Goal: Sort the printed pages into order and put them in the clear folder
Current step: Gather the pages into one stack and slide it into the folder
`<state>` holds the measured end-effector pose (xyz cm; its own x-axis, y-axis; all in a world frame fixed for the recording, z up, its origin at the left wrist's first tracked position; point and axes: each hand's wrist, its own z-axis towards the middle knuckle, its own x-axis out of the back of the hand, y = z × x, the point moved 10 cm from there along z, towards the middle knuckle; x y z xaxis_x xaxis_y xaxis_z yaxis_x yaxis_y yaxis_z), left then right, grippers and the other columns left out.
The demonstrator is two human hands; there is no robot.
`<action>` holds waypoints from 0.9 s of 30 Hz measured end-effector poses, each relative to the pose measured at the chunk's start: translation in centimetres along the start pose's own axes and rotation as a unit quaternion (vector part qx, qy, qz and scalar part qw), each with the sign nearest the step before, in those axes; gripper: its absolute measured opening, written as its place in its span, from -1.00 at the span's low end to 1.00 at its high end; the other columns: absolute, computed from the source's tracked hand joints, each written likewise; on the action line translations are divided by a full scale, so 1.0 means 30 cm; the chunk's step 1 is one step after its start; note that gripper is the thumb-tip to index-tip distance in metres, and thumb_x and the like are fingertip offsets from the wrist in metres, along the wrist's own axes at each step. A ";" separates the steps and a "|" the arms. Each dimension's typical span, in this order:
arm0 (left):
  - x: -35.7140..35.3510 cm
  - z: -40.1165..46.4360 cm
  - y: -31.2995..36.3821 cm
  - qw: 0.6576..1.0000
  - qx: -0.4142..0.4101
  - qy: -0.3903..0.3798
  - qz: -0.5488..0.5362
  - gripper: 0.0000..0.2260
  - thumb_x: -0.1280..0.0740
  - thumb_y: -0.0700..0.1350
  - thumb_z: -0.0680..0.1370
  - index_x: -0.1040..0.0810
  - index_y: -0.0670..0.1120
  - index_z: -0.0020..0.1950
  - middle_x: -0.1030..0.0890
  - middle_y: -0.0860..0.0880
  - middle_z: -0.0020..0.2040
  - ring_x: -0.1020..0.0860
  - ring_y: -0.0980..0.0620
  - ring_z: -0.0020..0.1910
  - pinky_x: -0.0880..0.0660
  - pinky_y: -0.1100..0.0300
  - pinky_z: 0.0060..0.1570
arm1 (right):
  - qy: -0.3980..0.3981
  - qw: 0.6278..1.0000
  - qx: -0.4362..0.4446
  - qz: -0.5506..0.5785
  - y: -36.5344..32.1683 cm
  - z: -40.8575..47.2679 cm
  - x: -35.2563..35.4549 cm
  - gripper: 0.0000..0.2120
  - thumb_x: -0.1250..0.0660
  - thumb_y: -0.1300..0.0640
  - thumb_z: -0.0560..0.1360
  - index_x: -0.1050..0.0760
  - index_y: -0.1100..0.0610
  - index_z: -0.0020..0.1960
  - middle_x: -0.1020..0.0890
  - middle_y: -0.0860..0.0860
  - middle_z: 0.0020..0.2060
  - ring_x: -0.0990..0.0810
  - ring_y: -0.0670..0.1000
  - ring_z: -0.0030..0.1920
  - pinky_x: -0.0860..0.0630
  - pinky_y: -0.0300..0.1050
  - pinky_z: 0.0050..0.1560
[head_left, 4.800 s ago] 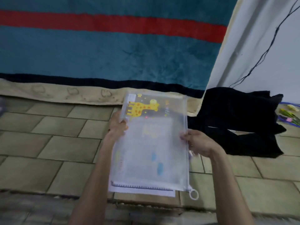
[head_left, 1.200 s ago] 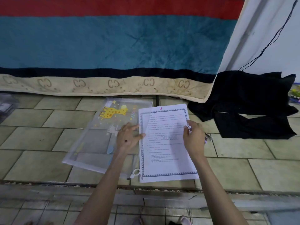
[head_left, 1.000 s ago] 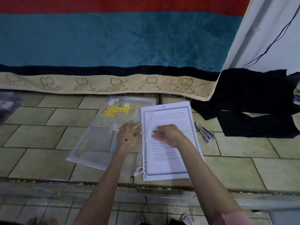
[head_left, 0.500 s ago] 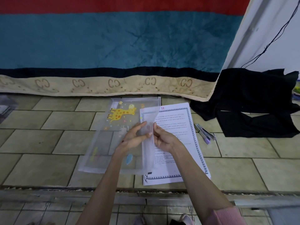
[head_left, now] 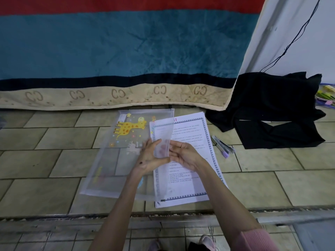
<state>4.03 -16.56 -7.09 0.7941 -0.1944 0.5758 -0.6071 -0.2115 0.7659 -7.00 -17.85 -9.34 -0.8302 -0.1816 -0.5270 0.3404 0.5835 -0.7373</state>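
Note:
The clear folder [head_left: 116, 156], printed with a yellow giraffe, lies on the tiled floor. Its right edge is lifted and overlaps the stack of printed pages [head_left: 195, 160], white sheets with a blue patterned border. My left hand [head_left: 150, 156] pinches the folder's upper flap at its open edge. My right hand [head_left: 183, 154] grips the same edge from the right, with its fingers seen through the plastic. The pages lie flat under and to the right of both hands, outside the folder.
A grey and purple stapler [head_left: 223, 146] lies on the tiles right of the pages. Black cloth [head_left: 272, 113] is heaped at the far right. A teal, red and beige blanket [head_left: 117, 57] hangs behind. A step edge [head_left: 163, 214] runs below the pages.
The folder, held up with pages inside earlier, now lies on the floor beside the pages. My right hand left the pages and joined my left at the folder's edge, which has lifted.

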 end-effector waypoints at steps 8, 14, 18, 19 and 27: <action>0.007 0.007 0.016 1.000 -0.006 -0.016 0.002 -0.32 -0.44 -0.09 0.43 -0.20 0.00 0.48 -0.10 -0.08 0.53 -0.05 0.01 0.52 -0.10 0.22 0.40 | 0.003 1.000 0.001 -0.021 -0.006 0.008 0.001 -0.80 -0.16 0.37 0.57 -0.52 0.24 0.09 -0.72 0.07 -0.24 -0.71 -0.01 -0.24 -0.62 -0.24 -0.25; 0.043 -0.003 0.027 0.999 -0.015 0.029 -0.004 -0.55 -0.46 -0.04 0.28 -0.37 -0.05 0.09 -0.48 -0.07 0.15 -0.46 0.01 0.10 -0.35 0.24 -0.14 | 0.022 0.999 0.000 -0.029 -0.006 0.018 0.000 -0.80 -0.15 0.28 0.60 -0.48 0.27 0.16 -0.71 0.09 -0.27 -0.71 0.00 -0.29 -0.61 -0.23 -0.32; 0.020 0.004 0.014 0.999 -0.027 0.020 0.010 -0.81 -0.47 -0.10 0.33 -0.45 0.00 -0.25 -0.49 -0.04 0.13 -0.39 -0.04 0.30 -0.30 0.28 0.08 | 0.025 0.999 -0.002 -0.032 0.003 0.023 0.003 -0.79 -0.14 0.28 0.60 -0.48 0.24 0.17 -0.70 0.12 -0.23 -0.70 0.01 -0.28 -0.61 -0.22 -0.32; 0.010 0.003 0.008 1.000 -0.021 0.012 0.011 -0.83 -0.46 -0.10 0.33 -0.46 0.04 -0.29 -0.46 -0.05 0.25 -0.28 -0.05 0.42 -0.24 0.28 0.25 | 0.021 0.999 -0.004 -0.030 0.006 0.021 0.006 -0.80 -0.13 0.29 0.61 -0.50 0.22 0.13 -0.69 0.12 -0.20 -0.70 0.00 -0.27 -0.62 -0.22 -0.28; 0.053 0.001 0.011 0.997 -0.034 0.006 -0.063 -0.79 -0.34 -0.07 0.43 -0.68 -0.15 -0.07 -0.45 -0.14 0.37 -0.39 -0.03 0.38 -0.24 0.21 0.39 | 0.008 0.998 -0.006 -0.060 0.013 0.010 -0.003 -0.62 -0.16 0.39 0.56 -0.32 0.28 0.37 -0.53 0.24 0.22 -0.68 -0.09 -0.16 -0.61 -0.27 -0.10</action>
<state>5.10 -16.95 -5.94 0.8646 -0.1579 0.4769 -0.4995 -0.1683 0.8498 -6.66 -17.83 -9.69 -0.8722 -0.2375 -0.4277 0.2327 0.5677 -0.7897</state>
